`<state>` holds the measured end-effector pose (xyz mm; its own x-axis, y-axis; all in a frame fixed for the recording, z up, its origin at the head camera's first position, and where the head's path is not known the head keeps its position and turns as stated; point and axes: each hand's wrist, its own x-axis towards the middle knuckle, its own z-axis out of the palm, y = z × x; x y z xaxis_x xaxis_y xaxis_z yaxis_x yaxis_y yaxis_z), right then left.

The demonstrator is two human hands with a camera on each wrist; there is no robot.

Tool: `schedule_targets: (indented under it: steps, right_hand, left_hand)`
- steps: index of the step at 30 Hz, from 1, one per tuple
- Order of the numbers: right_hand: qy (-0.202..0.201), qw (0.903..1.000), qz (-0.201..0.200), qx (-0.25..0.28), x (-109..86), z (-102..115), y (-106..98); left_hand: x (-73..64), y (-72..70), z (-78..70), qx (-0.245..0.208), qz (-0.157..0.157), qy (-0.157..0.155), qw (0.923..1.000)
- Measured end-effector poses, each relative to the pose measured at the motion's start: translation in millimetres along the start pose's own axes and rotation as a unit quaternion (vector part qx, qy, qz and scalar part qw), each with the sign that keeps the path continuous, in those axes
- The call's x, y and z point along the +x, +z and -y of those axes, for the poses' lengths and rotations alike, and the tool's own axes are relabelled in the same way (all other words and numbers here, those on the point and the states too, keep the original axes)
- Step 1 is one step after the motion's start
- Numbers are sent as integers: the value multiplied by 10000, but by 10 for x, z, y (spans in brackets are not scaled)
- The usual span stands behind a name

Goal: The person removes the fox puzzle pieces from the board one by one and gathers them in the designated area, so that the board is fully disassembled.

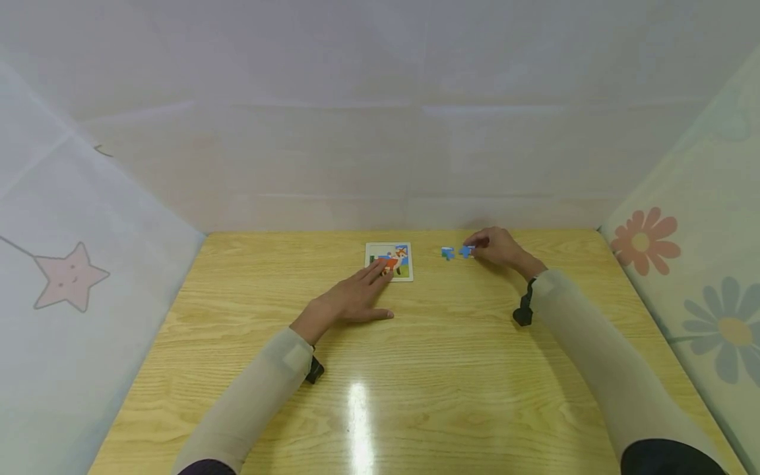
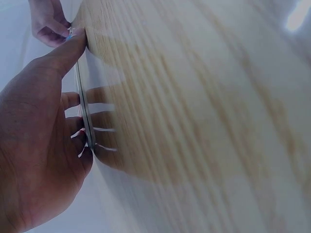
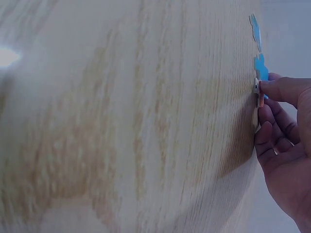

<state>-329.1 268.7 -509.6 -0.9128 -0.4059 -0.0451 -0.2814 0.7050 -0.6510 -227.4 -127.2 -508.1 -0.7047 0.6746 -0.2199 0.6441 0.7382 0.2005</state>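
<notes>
puzzle piece [image 1: 466, 251] (partly blue) – right hand [image 1: 499, 248] pinches it

A glare [image 1: 359, 429] lit the wooden table [image 1: 451, 382] before a pale wall [image 1: 380, 145]. A star [image 1: 72, 277] marked the left wall [image 1: 65, 198], flowers [image 1: 641, 242] the right one [image 1: 712, 198].

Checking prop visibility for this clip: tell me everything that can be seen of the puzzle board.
The board is thin, flat and roughly square, with a pale border round a colourful picture: an orange-and-white animal, perhaps a fox, amid red, blue and green. It looks like wood or card; edge-on, a dark line runs along its side. It lies face up on the table, left of two pieces. Fingers of the left hand rest on it, hiding part of the picture.
</notes>
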Motion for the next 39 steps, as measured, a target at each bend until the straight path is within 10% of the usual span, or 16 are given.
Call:
schedule_targets:
  steps: [20, 39]
  right_hand:
    - [-193, 9998, -65, -4, 29, 16, -16]
    - [-928, 9950, -159, 318, 241, 483, 156]
  left_hand:
    - [7, 8, 6, 6, 27, -45, 10000]
    - [1, -48, -10, 178, -81, -52, 9998]
